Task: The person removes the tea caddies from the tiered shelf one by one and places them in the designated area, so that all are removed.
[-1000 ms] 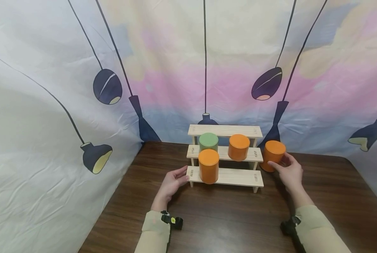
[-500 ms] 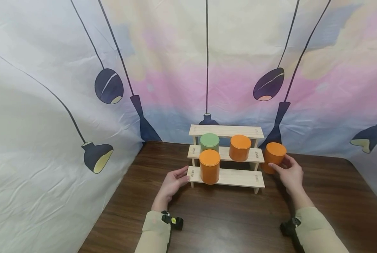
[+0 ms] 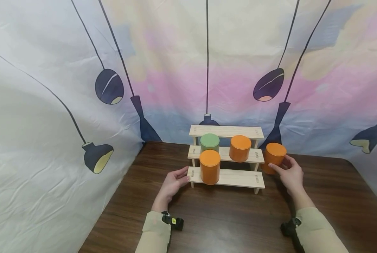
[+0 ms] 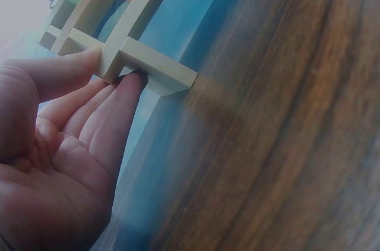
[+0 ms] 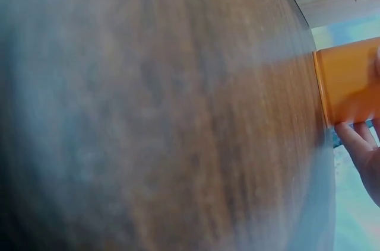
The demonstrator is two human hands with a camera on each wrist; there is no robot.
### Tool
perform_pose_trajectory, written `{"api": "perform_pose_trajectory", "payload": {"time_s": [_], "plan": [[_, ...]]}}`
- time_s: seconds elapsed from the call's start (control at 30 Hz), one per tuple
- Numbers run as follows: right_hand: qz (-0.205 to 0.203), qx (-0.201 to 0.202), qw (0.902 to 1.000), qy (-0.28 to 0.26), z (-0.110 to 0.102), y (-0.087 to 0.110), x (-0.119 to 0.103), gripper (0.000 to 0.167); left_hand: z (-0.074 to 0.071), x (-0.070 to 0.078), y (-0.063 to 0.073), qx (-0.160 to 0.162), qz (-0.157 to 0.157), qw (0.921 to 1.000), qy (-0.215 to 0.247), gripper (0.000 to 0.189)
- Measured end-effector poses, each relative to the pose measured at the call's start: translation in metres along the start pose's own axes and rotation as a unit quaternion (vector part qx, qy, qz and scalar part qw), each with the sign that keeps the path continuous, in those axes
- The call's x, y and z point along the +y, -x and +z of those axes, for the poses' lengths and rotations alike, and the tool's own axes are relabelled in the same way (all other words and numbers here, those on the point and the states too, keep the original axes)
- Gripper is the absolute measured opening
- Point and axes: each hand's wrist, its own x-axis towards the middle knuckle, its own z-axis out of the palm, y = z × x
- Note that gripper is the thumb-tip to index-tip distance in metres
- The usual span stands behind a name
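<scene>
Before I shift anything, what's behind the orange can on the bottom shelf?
Behind the orange can is the green can, apparently on the middle shelf. Its top and upper side show; its base and part of that shelf are covered.

Both forearms slant inward over the table (image 3: 226, 218) toward its far edge, the left forearm (image 3: 152, 235) nearer the left edge, the right forearm (image 3: 319, 230) nearer the right. Each wears a pale sleeve, with a black camera strapped at the wrist. The left hand (image 3: 172, 184) pinches between thumb (image 4: 65, 74) and fingers, palm showing. The right hand (image 3: 292, 174) grips, its thumb nearer the body than its curled fingers.
</scene>
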Motion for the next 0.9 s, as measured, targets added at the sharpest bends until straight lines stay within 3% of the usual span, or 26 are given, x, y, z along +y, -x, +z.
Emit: {"api": "perform_pose_trajectory", "payload": {"time_s": [0.9], "plan": [[-0.007, -0.021, 0.9994, 0.025, -0.0025, 0.0023, -0.0029, 0.09, -0.0005, -0.0012, -0.0005, 0.001, 0.003, 1.0, 0.003, 0.052]]}}
